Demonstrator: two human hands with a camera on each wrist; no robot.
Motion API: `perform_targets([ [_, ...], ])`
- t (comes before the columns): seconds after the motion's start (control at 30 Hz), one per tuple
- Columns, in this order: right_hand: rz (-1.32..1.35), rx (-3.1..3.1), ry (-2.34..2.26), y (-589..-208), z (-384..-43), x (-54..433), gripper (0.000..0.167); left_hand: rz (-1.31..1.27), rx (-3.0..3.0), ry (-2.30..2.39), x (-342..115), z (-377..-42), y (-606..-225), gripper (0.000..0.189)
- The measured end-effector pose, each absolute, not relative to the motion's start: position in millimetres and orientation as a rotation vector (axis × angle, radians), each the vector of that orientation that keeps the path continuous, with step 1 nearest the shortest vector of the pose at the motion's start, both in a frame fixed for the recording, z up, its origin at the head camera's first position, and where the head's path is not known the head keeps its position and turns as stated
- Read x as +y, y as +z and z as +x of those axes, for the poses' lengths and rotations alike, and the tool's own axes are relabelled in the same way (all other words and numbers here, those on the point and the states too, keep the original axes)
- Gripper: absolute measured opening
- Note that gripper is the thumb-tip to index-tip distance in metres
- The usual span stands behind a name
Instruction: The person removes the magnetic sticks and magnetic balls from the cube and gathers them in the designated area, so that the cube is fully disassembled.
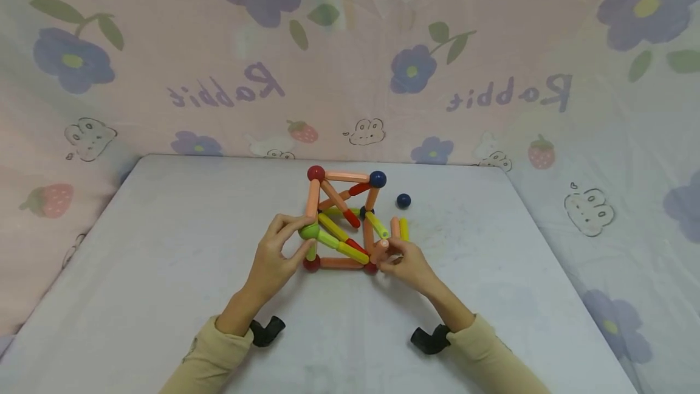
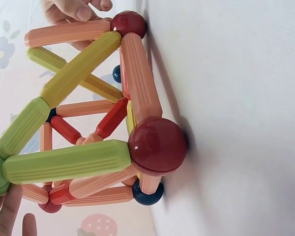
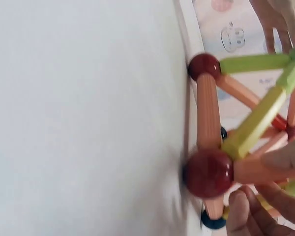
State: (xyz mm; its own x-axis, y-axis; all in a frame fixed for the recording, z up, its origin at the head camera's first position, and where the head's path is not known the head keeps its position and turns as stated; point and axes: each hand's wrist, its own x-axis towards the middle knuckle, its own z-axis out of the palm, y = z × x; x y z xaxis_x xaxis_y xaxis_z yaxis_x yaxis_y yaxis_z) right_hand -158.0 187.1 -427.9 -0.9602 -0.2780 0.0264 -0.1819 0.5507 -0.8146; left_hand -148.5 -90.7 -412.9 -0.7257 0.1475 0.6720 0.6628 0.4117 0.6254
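Note:
A frame of magnetic sticks and balls stands on the table. At its near left upper corner my left hand (image 1: 273,254) pinches a green ball (image 1: 308,232) between thumb and fingers. From that ball a light green and yellow diagonal (image 2: 64,73) slopes down to the near right red ball (image 3: 209,172). My right hand (image 1: 411,267) pinches an orange stick (image 1: 380,250) that rises from the same red ball; the right wrist view shows its lower end touching the ball. A yellow-green stick (image 1: 377,225) juts from the dark ball behind, its near end free.
Right of the frame lie a loose dark blue ball (image 1: 403,200), an orange stick (image 1: 395,227) and a yellow stick (image 1: 404,229). A red ball (image 1: 316,173) and a blue ball (image 1: 377,179) top the frame's far corners. A patterned cloth (image 1: 350,78) hangs behind the table.

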Motion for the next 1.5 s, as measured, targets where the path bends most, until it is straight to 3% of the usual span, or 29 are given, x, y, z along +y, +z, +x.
perform_targets([
  [0.13, -0.456, 2.729, -1.355, -432, -156, 171, 0.033, -0.682, -2.146, -1.296, -96, -147, -410, 0.047],
  [0.37, -0.462, 2.867, -1.237, -434, -154, 161, 0.01, -0.697, -2.152, -1.307, -98, -146, -411, 0.043],
  [0.97, -0.588, 2.913, -1.322, -431, -145, 154, 0.007, -0.679, -2.138, -1.248, -107, -142, -411, 0.045],
  [1.23, -0.487, 2.835, -1.403, -430, -145, 168, 0.009, -0.668, -2.16, -1.29, -109, -140, -412, 0.045],
  [1.4, -0.38, 2.804, -1.392, -431, -146, 180, 0.025, -0.668, -2.143, -1.297, -109, -142, -412, 0.046],
  [1.5, -0.296, 2.789, -1.402, -433, -146, 191, 0.025, -0.67, -2.126, -1.314, -107, -142, -413, 0.047],
])
